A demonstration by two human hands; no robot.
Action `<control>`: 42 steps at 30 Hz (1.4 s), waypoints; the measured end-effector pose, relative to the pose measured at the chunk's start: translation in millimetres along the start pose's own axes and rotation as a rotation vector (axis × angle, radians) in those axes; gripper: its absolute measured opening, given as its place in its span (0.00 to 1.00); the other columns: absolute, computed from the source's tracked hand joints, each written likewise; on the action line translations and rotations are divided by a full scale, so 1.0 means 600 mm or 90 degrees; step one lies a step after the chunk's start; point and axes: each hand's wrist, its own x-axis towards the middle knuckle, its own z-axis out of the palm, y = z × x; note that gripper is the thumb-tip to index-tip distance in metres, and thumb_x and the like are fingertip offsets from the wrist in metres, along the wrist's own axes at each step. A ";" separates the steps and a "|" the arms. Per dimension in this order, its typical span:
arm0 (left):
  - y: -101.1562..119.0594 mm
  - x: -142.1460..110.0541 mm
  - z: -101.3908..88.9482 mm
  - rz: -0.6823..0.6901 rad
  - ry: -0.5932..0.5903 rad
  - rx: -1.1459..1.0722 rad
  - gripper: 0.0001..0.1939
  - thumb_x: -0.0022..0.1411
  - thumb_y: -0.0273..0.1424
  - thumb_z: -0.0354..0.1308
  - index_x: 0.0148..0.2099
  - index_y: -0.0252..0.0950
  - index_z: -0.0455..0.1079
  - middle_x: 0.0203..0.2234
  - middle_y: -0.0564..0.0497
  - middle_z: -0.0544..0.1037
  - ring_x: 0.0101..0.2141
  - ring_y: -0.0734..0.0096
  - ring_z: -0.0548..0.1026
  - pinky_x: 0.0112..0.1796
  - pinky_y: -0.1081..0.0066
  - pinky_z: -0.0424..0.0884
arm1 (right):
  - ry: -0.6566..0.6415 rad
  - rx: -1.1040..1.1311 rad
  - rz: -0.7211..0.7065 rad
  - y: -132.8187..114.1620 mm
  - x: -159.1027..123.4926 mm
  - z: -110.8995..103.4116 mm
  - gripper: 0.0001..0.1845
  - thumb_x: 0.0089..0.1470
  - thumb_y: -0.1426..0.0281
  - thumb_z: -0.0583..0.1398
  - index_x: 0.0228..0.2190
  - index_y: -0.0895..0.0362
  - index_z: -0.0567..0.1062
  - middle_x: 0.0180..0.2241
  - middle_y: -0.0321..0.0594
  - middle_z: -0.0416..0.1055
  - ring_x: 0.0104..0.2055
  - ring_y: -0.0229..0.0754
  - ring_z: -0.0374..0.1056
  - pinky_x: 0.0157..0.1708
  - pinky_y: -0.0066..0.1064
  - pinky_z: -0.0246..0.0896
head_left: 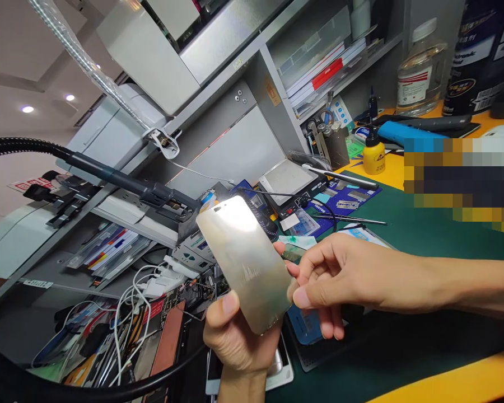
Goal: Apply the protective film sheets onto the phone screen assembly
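slanting lengthwise up and left, the panel (248, 260) sits clasped in the left hand (242, 338); the right hand (342, 274) pinches its lower right corner.

Grey shelving unit (256, 84) runs diagonally from 8 to 1 o'clock, tilted in view. Pale back panel (243, 145) at 12, inside its bay. Off-white ceiling (21, 50) at 10, two round downlights (27, 109) lit there. Yellow surface (466, 369) shows at 4 and 2, dark green mat (411, 201) between at 3.

Panel (252, 274) in left hand (241, 344), shelving (265, 84) behind, bottles (374, 157) right
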 end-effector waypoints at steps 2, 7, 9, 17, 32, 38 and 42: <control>-0.003 -0.001 -0.001 -0.001 0.001 -0.001 0.29 0.56 0.38 0.56 0.58 0.33 0.74 0.49 0.38 0.82 0.44 0.50 0.81 0.44 0.56 0.80 | 0.005 -0.007 0.001 0.002 0.001 0.001 0.16 0.49 0.62 0.72 0.24 0.59 0.74 0.20 0.37 0.74 0.23 0.38 0.73 0.28 0.27 0.71; -0.004 -0.004 -0.002 0.025 -0.016 -0.004 0.29 0.57 0.37 0.54 0.60 0.33 0.73 0.50 0.38 0.81 0.45 0.50 0.81 0.44 0.56 0.80 | -0.020 0.001 -0.018 -0.004 -0.001 0.004 0.18 0.51 0.58 0.70 0.25 0.60 0.75 0.21 0.39 0.75 0.25 0.38 0.73 0.31 0.28 0.71; -0.002 -0.004 -0.001 0.022 -0.011 0.001 0.29 0.57 0.37 0.55 0.59 0.33 0.73 0.50 0.38 0.81 0.45 0.50 0.81 0.45 0.56 0.79 | -0.030 -0.010 -0.026 -0.008 -0.004 0.004 0.18 0.54 0.57 0.68 0.27 0.61 0.76 0.22 0.40 0.75 0.26 0.40 0.74 0.32 0.29 0.71; 0.003 0.001 0.000 0.016 0.018 -0.009 0.29 0.57 0.37 0.56 0.59 0.33 0.74 0.49 0.38 0.82 0.43 0.53 0.81 0.43 0.60 0.79 | -0.054 -0.031 0.001 -0.014 0.001 0.000 0.17 0.61 0.60 0.60 0.28 0.61 0.75 0.25 0.45 0.79 0.25 0.40 0.76 0.31 0.28 0.70; 0.003 -0.004 0.006 0.002 0.043 0.004 0.29 0.56 0.37 0.57 0.60 0.37 0.72 0.49 0.40 0.82 0.43 0.50 0.81 0.37 0.59 0.80 | -0.003 0.035 0.013 -0.006 0.002 0.003 0.19 0.49 0.58 0.71 0.26 0.61 0.77 0.23 0.42 0.79 0.23 0.37 0.74 0.30 0.26 0.71; -0.001 -0.001 0.003 0.037 0.056 0.007 0.29 0.55 0.38 0.57 0.58 0.34 0.74 0.48 0.40 0.82 0.42 0.53 0.82 0.44 0.59 0.79 | -0.014 0.054 0.026 -0.003 0.001 0.002 0.15 0.47 0.64 0.73 0.28 0.61 0.77 0.24 0.41 0.79 0.23 0.36 0.74 0.30 0.26 0.71; -0.004 -0.002 -0.003 0.049 0.061 0.001 0.30 0.56 0.37 0.56 0.61 0.36 0.71 0.48 0.39 0.82 0.41 0.49 0.82 0.38 0.58 0.80 | -0.031 0.061 0.037 -0.005 0.001 0.001 0.17 0.50 0.60 0.71 0.28 0.61 0.77 0.24 0.41 0.79 0.23 0.37 0.74 0.30 0.26 0.71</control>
